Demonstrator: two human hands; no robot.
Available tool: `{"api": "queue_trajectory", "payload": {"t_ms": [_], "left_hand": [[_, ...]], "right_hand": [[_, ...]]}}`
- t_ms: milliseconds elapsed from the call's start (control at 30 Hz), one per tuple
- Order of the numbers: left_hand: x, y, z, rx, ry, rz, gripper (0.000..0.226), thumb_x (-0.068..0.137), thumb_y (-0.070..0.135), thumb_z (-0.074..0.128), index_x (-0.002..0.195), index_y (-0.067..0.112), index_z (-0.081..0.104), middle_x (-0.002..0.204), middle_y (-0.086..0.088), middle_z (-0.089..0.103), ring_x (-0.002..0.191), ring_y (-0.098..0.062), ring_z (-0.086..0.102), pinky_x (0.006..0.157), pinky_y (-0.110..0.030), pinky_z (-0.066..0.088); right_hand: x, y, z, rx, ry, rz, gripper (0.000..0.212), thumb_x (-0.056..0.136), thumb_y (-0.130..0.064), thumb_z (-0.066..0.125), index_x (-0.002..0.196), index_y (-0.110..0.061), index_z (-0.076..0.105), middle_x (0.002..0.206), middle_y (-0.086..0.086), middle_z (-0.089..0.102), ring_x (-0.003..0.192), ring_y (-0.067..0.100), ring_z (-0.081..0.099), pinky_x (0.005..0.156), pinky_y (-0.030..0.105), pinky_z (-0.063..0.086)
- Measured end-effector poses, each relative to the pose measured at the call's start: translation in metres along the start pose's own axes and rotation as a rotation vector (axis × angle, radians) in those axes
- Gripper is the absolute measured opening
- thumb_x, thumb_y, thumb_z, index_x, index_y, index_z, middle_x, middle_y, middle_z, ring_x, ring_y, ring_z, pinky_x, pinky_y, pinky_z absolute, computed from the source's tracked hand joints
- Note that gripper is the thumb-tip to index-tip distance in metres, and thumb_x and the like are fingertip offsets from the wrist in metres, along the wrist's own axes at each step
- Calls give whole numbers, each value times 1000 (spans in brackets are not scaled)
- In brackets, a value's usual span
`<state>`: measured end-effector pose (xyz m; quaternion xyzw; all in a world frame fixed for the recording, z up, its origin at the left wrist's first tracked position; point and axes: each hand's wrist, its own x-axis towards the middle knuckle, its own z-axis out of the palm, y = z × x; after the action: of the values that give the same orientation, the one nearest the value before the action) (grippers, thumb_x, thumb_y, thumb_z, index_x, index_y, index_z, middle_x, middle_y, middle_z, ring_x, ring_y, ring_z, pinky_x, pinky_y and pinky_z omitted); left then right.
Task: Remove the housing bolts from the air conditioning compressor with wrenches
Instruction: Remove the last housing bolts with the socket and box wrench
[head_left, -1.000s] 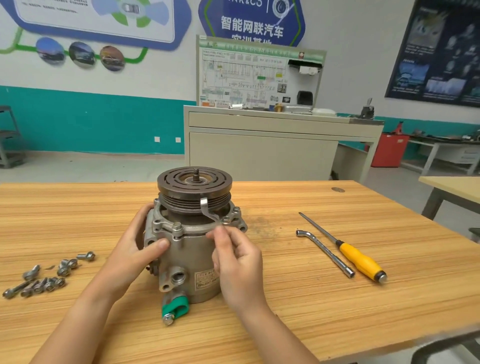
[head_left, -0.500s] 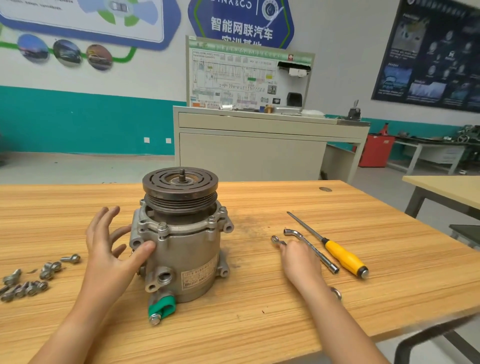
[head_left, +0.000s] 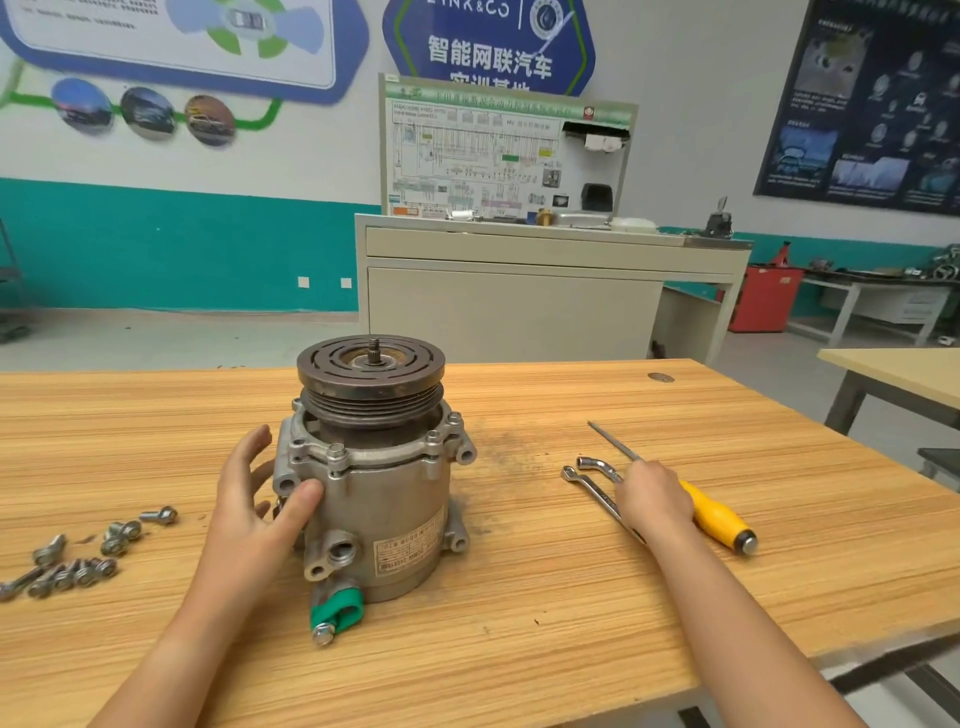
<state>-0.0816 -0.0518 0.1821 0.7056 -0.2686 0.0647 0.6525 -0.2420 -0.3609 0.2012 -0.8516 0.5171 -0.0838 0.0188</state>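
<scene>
the air conditioning compressor (head_left: 371, 467) stands upright near the middle of the wooden surface (head_left: 545, 613), with its dark round pulley (head_left: 371, 376) on top. a housing bolt (head_left: 336, 453) sits in the rim at the front, and another bolt (head_left: 455, 417) shows on the right side of the rim. a green clip (head_left: 336, 613) hangs at the bottom front.

the left hand (head_left: 254, 512) rests on the left side of the compressor. its grip is apart, with the fingers spread and the thumb pressed flat on the metal body.

the right hand (head_left: 652, 499) is well to the right, lying over the tools on the surface. it covers the middle of a flat wrench (head_left: 589, 486), a bent socket wrench (head_left: 597, 465) and a screwdriver with a yellow handle (head_left: 719, 519). you cannot tell if its grip is closed on any tool, because the fingers are hidden under the hand.

a pile of loose bolts (head_left: 78, 558) lies at the far left of the surface, well apart from the compressor.
</scene>
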Motion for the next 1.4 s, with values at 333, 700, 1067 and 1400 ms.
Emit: {"api": "queue_trajectory", "payload": {"t_ms": [333, 700, 1067, 1400], "left_hand": [[-4, 7, 3, 64, -1, -35, 58, 91, 17, 56, 143, 26, 32, 146, 3, 33, 126, -19, 43, 103, -42, 39], [-6, 7, 2, 28, -17, -52, 55, 91, 21, 57, 140, 26, 32, 145, 5, 32, 127, -21, 43, 103, -48, 41], [-8, 9, 0, 5, -84, -56, 84, 69, 60, 57, 141, 31, 27, 146, 6, 35, 129, -12, 40, 107, -39, 38], [-11, 36, -6, -96, -47, 56, 72, 74, 69, 49, 136, 46, 20, 148, 13, 26, 132, 1, 30, 103, -22, 36]], "right_hand": [[-12, -12, -26, 495, 338, -145, 19, 96, -13, 40, 108, -3, 51, 92, 7, 57, 82, 25, 54, 65, 31, 40], [-134, -108, -149, 2194, -202, -700, 14, 87, 3, 51, 93, -8, 59, 70, 0, 67, 66, 11, 65, 71, 25, 56], [-164, -173, -125, 2079, -60, -658, 16, 86, 3, 56, 90, -13, 57, 80, 1, 68, 72, 10, 67, 70, 19, 53], [-156, -174, -123, 1838, -99, -774, 17, 87, -1, 57, 88, -18, 55, 81, -1, 69, 73, 9, 69, 67, 19, 54]]}}
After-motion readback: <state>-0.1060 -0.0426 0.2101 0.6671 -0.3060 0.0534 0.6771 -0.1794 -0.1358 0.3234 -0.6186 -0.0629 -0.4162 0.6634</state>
